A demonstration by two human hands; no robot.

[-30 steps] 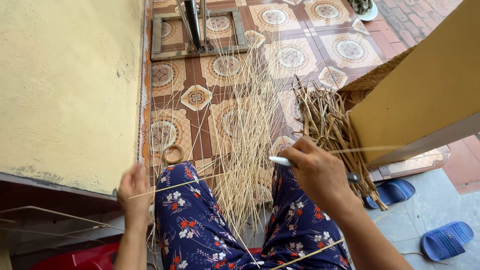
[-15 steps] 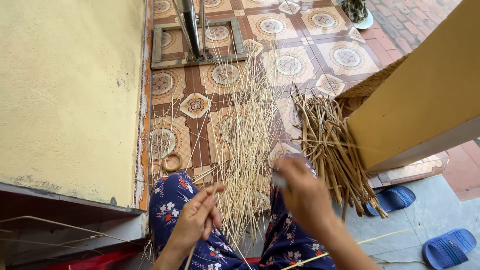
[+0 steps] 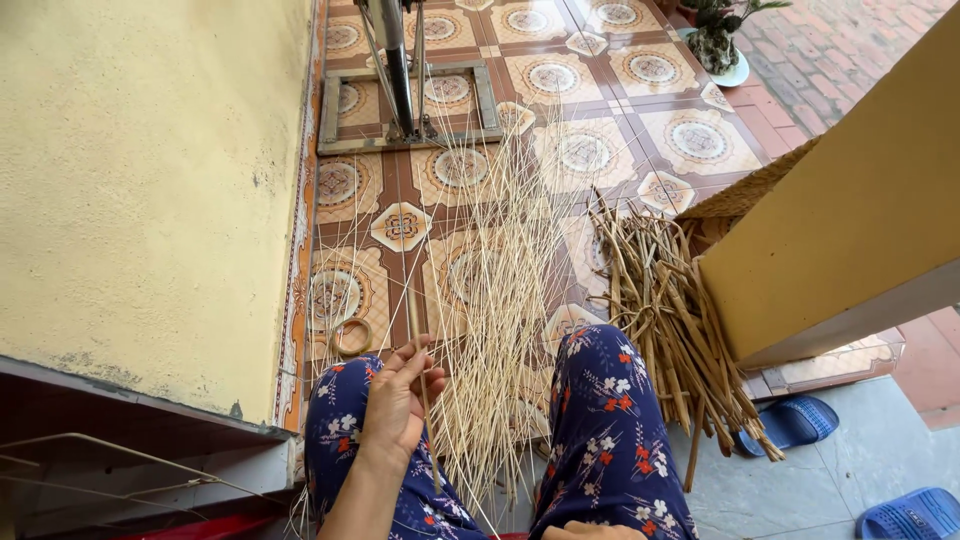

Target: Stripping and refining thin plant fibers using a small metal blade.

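Left grip (image 3: 400, 395) pinches a thin strip (image 3: 415, 330) (pointing upward) beside splayed strips (image 3: 500, 290).

There is just one view. It looks down from the person's head, close over the knees and facing forward across the tiled floor (image 3: 640, 120).
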